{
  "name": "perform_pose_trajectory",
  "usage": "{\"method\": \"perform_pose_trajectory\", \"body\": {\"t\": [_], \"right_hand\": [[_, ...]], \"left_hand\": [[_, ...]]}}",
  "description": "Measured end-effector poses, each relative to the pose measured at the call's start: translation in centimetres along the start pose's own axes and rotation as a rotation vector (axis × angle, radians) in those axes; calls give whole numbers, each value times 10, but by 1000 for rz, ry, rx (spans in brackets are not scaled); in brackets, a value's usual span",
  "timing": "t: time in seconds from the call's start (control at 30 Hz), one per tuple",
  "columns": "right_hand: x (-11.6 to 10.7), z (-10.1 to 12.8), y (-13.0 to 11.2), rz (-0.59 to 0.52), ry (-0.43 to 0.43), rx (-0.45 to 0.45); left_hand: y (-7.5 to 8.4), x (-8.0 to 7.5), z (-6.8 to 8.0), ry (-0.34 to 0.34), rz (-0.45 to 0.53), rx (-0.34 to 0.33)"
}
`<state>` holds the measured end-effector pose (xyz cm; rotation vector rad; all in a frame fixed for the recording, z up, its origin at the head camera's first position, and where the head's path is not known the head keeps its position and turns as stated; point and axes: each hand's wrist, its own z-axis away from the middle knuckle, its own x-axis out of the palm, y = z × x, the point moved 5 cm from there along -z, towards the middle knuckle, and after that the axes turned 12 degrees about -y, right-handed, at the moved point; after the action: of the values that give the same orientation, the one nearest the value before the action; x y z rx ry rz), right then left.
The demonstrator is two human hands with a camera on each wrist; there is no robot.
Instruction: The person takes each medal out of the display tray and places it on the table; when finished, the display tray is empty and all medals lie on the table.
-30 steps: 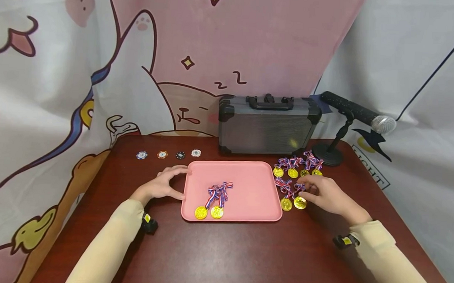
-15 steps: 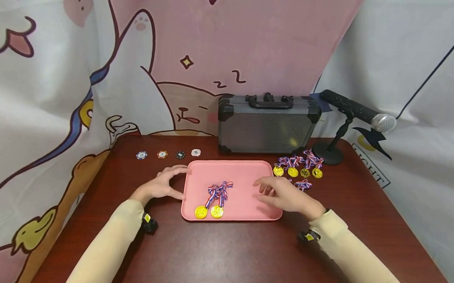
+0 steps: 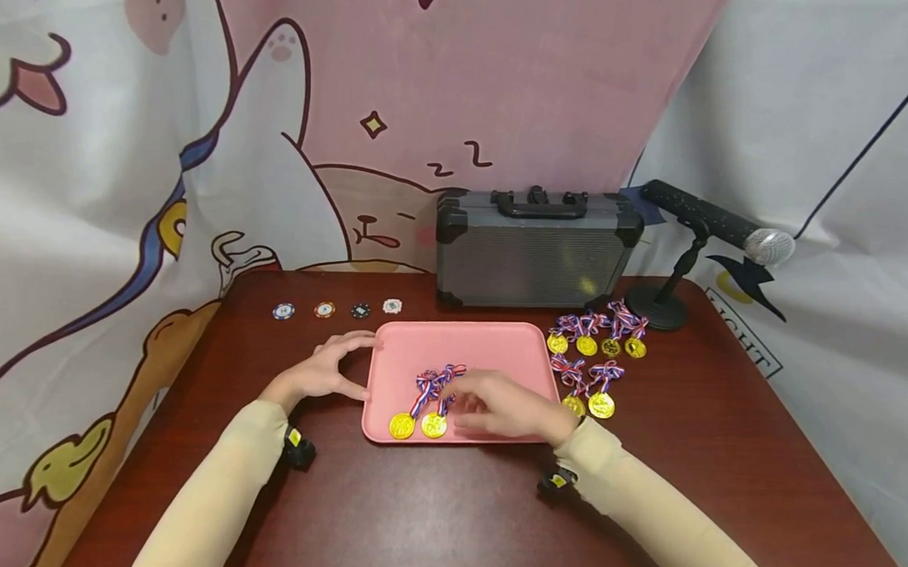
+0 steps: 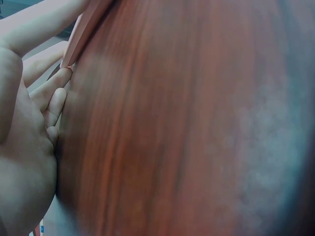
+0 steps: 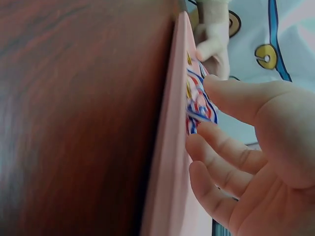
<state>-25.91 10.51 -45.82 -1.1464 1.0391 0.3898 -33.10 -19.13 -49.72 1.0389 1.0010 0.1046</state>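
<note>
Loosely spread and empty, the right hand [image 3: 506,406] hovers over the near right part of the tray [image 3: 497,343], its fingertips [image 5: 209,83] just beside the ribbons of the two medals [image 3: 417,424] that lie there; whether they touch the ribbons cannot be told. In the right wrist view the fingers are only slightly bent, with nothing between them and the thumb. The left hand [image 3: 323,371] rests at the tray's left edge, thumb and fingers set against the rim, fingers relaxed rather than closed round it.

Those two medals lie side by side at the tray's near edge, their striped ribbons bunched toward its middle. Just right of the tray, on the table [image 3: 416,516], two more medals [image 3: 588,403] lie near its near right corner, and a row of four [image 3: 594,345] lies off its far right corner. Behind the tray stands a grey case [image 3: 533,253], with a microphone [image 3: 715,222] on a stand to the case's right. Four chips [image 3: 338,309] sit in a line beyond the tray's far left corner.
</note>
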Motion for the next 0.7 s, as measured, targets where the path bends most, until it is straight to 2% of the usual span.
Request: {"method": "perform_pose_trajectory", "body": {"t": [0.13, 0.4, 0.7], "right_hand": [[8, -10, -6, 14, -38, -24], [16, -20, -13, 186, -86, -11], [13, -16, -12, 64, -90, 40]], "left_hand": [[-1, 0, 0, 1, -1, -3], [-1, 0, 0, -1, -3, -6], [0, 0, 0, -3, -2, 1]]}}
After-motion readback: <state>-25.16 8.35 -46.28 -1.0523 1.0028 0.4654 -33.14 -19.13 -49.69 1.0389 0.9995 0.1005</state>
